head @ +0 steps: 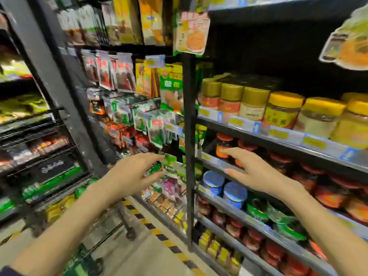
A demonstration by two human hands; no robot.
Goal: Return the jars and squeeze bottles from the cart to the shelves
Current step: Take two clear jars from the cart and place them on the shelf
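Hovering my empty, spread right hand (pixel 256 172) by the red-lidded dark glass jar (pixel 222 144), I judge it heavy, slick, breakable: grip round its body.

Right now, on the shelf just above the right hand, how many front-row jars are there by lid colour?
Dark gold-lidded jars: 3
Bright yellow-lidded jars: 3
Total: 6
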